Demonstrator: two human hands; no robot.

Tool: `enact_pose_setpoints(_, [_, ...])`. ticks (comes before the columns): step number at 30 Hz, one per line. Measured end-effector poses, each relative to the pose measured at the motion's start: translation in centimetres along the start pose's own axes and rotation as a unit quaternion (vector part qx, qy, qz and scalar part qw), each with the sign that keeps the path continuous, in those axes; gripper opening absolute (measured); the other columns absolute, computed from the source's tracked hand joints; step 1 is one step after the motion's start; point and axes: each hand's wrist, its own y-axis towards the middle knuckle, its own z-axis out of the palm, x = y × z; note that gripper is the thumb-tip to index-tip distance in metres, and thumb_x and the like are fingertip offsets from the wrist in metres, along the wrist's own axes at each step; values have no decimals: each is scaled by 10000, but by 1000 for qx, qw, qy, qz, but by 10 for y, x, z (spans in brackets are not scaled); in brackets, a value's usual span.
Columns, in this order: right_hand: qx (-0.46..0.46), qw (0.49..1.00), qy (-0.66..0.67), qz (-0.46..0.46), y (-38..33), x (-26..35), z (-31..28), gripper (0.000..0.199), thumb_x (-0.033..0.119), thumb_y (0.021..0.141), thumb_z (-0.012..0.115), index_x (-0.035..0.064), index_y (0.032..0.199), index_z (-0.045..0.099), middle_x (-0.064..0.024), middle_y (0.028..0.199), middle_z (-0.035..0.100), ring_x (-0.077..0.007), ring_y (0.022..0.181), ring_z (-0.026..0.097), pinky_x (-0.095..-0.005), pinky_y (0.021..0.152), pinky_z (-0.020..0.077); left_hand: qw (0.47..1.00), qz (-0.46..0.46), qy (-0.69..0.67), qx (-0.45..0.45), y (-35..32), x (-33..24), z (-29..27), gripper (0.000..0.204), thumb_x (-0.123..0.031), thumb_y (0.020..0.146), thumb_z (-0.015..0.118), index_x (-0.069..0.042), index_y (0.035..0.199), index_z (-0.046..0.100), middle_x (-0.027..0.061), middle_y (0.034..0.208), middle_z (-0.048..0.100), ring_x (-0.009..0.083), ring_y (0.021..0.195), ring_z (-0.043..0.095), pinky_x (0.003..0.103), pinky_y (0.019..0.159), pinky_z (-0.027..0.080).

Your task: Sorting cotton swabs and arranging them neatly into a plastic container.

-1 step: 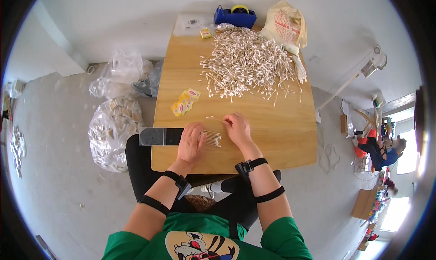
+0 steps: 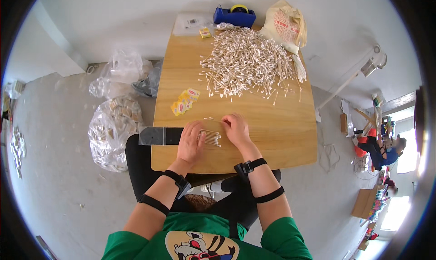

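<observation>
My left hand (image 2: 190, 141) rests palm down near the table's front edge, fingers and thumb closed around a small bundle of cotton swabs (image 2: 212, 138). The swabs' white tips point right, toward my other hand. Left of that hand, a clear plastic sleeve (image 2: 151, 136) and a black flat piece (image 2: 173, 136) stick out past the table edge. My right hand (image 2: 236, 127) pinches the end of a single cotton swab (image 2: 211, 119), which lies just above the bundle. Farther back spreads a large heap of loose cotton swabs (image 2: 247, 62).
Yellow printed cards (image 2: 185, 101) lie fanned on the wooden table (image 2: 277, 142). A small yellow box (image 2: 205, 32), clear bags (image 2: 186, 24), a blue tape dispenser (image 2: 235, 17) and a cloth bag (image 2: 282, 26) stand at the back. Filled plastic bags (image 2: 113, 132) sit on the floor left.
My right hand has shifted very slightly left with the single swab. The left hand stays nearly in place.
</observation>
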Motion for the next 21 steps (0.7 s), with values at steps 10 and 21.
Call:
enact_pose_setpoints(10, [-14,998,-29,50,-7,4,2,75,149,838,670,85,878,678,-121,860,628,-330,803,623,-418,721,515,1000,21,6,-5,1,4,3,362,-222,968,517,1,1252,542,197,1319,547,375,1274,470,464,1097,344])
enact_pose_setpoints(21, [-80,995,28,56,43,-23,4,166,85,849,659,76,1015,661,-128,987,656,-319,959,615,-395,804,513,997,12,62,54,0,-4,1,315,-243,974,502,-47,1212,566,134,1216,607,290,1246,502,469,1124,293])
